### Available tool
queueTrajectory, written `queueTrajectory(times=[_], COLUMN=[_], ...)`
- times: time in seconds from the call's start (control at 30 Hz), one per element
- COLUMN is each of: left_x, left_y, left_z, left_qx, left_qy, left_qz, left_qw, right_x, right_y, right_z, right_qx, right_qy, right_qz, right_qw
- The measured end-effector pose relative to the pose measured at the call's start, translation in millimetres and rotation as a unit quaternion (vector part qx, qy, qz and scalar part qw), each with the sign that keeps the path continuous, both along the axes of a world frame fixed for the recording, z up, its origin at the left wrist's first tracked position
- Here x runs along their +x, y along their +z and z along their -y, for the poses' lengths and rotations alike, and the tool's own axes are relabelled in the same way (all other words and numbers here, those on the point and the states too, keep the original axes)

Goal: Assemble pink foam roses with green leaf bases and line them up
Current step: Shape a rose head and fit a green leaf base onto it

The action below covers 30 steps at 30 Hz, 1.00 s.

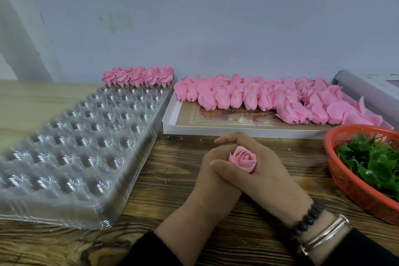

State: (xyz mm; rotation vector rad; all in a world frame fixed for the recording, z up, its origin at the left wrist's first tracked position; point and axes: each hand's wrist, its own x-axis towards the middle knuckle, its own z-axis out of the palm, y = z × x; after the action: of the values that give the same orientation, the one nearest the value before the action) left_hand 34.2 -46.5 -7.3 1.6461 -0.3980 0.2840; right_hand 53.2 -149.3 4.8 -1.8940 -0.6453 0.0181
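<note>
Both hands clasp over the tabletop, left hand and right hand fingers clamped around one pink rose, clear tray left, leaf basket right, loose roses behind.

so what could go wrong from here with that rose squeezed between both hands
1. Both hands, left hand and right hand, wrap tightly round the rose; the soft petals could crease or tear.
2. No green shows under this rose, so the leaf base may not be seated; that cannot be checked here.
3. The free pockets of the clear tray sit beside the finished roses; a careless placement could knock them.
</note>
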Motion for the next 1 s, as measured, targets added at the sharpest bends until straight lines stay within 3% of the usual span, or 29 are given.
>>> queueTrajectory(times=[0.2, 0.4, 0.63, 0.73, 0.8, 1.0], left_x=[-0.9, 1.7, 2.3, 0.6, -0.3, 0.8], left_y=[2.5, 0.6, -3.8, -2.7, -0.8, 3.2], left_z=[-1.9, -3.6, 2.6, 5.9, 7.4, 4.3], left_qx=[-0.058, 0.014, 0.041, -0.005, -0.049, -0.043], left_qy=[-0.025, 0.037, 0.056, 0.046, 0.028, 0.052], left_qz=[-0.017, -0.005, 0.003, -0.009, -0.024, 0.005], left_qw=[0.998, 0.999, 0.998, 0.999, 0.998, 0.998], right_x=[6.2, -7.1, -11.9, -11.7, -9.9, 1.7], right_y=[0.7, 5.7, -1.6, -2.0, -2.7, -3.2], right_z=[12.1, 0.5, -11.3, -13.2, -11.8, -1.3], right_qx=[-0.039, 0.148, 0.043, 0.022, 0.027, 0.001], right_qy=[0.057, -0.02, -0.111, -0.111, -0.097, -0.004], right_qz=[-0.049, 0.048, 0.155, 0.169, 0.148, 0.032], right_qw=[0.996, 0.988, 0.981, 0.979, 0.984, 0.999])
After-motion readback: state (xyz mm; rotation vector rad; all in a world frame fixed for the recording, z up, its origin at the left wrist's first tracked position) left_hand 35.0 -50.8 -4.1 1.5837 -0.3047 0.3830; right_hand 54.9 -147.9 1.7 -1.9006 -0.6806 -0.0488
